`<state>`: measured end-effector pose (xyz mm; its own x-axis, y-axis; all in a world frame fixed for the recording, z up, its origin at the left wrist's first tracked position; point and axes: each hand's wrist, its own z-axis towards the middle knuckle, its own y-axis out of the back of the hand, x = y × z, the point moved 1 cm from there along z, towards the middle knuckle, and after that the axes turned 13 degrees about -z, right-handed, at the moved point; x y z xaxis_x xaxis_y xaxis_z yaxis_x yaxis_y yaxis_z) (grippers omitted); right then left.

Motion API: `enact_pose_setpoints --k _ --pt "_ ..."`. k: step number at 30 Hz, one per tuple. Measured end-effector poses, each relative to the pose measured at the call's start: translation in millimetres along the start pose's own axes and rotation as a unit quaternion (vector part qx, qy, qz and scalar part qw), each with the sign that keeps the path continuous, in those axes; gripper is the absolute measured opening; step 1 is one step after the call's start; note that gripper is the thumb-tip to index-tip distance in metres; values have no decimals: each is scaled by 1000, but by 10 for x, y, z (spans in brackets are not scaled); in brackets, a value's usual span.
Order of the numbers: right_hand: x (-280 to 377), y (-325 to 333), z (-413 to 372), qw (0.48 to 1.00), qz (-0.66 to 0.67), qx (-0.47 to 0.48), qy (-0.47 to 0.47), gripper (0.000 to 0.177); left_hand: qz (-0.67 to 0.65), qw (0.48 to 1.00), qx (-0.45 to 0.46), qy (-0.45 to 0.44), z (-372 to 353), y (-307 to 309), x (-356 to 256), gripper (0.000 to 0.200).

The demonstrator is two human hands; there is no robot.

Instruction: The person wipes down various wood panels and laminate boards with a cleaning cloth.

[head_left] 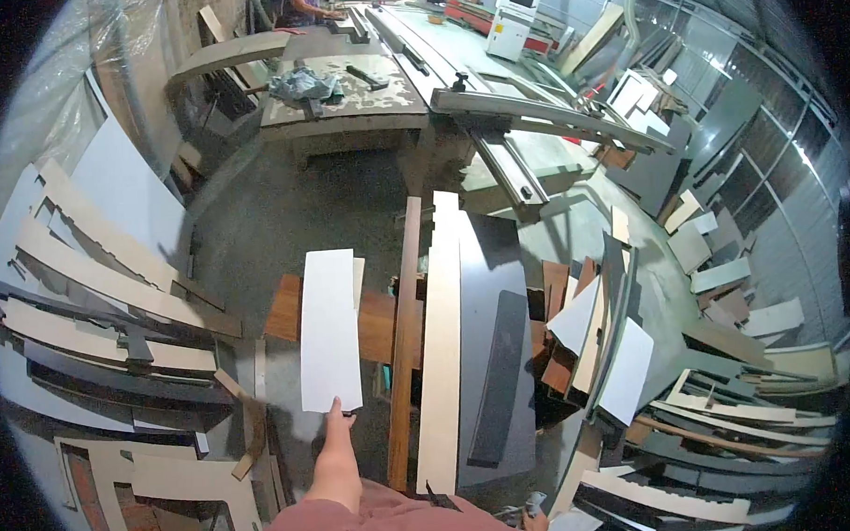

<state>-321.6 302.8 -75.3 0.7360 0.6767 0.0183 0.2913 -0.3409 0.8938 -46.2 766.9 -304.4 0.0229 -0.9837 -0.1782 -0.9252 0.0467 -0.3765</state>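
My left hand grips the near end of a white rectangular panel, thumb on top and fingers beneath. The panel points away from me over a brown wood-grain board. At the bottom edge, my right hand is closed around a small greyish object that I cannot make out. In front of me lie a narrow brown strip, a long cream board and a wide dark grey panel. A smaller dark strip rests on that grey panel.
A sliding table saw stands ahead, beside a worktable with crumpled plastic. Offcuts lean on the left; more boards pile up on the right. Farther back are a person and a white machine cabinet.
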Motion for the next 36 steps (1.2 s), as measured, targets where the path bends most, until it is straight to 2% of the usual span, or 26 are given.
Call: enact_pose_setpoints --k 2,3,5,8,10,12,14,15,20,22,24,26,27,29,30,31,32,33,34,35,36 --pt "-58 -30 39 998 -37 16 -38 37 16 1000 7 1 40 29 19 49" --pt "-49 -23 30 998 -38 17 -39 37 52 998 -18 -3 -82 -65 9 47" --pt "87 24 20 999 -14 -34 15 39 88 995 -44 -12 -169 -217 13 45" --pt "269 100 -16 999 22 -39 18 39 133 990 -8 -44 -183 -409 -56 49" --pt "296 43 -14 1000 1 -20 2 40 129 971 -201 16 -55 -492 -94 55" --pt "476 173 -121 998 46 -35 33 32 116 968 -219 25 20 -486 -179 61" --pt "432 78 -106 997 50 -38 38 32 28 887 -446 117 65 -632 -258 56" --pt "355 -36 -53 996 58 -43 53 32 29 887 -447 115 27 -636 -279 56" --pt "179 -228 -82 997 66 -25 41 35 44 965 -256 30 -30 -526 -406 56" --pt "99 -301 -117 999 19 -22 -19 35 50 983 -175 -1 -45 -288 -459 56" --pt "-84 -494 -73 999 37 -36 -4 35 54 994 -91 -29 -53 -56 -523 57" --pt "-137 -673 -81 997 -3 -70 -25 34 58 997 -9 -58 -94 59 -605 57" --pt "-100 -659 -161 997 -8 -65 -29 34 60 996 -16 -57 -104 77 -645 57" --pt "141 -448 -379 999 38 -31 -19 37 42 997 42 53 -111 138 -657 58" --pt "299 -341 -480 999 11 -38 5 35 11 992 125 24 -59 148 -587 60" --pt "564 -71 -626 999 26 22 31 46 -28 976 175 128 144 176 -597 60" --pt "552 -186 -589 999 14 43 17 45 4 991 115 70 42 146 -599 63" --pt "685 -197 -631 999 20 10 31 43 -24 996 68 60 -133 43 -595 64" --pt "853 -163 -685 998 26 -13 55 40 9 998 18 64 -327 -69 -655 63" --pt "950 -194 -712 997 41 -29 65 37 -94 982 147 78 -54 24 -592 61" --pt "1043 -235 -711 997 36 -26 63 37 -95 982 141 79 -54 41 -604 61"
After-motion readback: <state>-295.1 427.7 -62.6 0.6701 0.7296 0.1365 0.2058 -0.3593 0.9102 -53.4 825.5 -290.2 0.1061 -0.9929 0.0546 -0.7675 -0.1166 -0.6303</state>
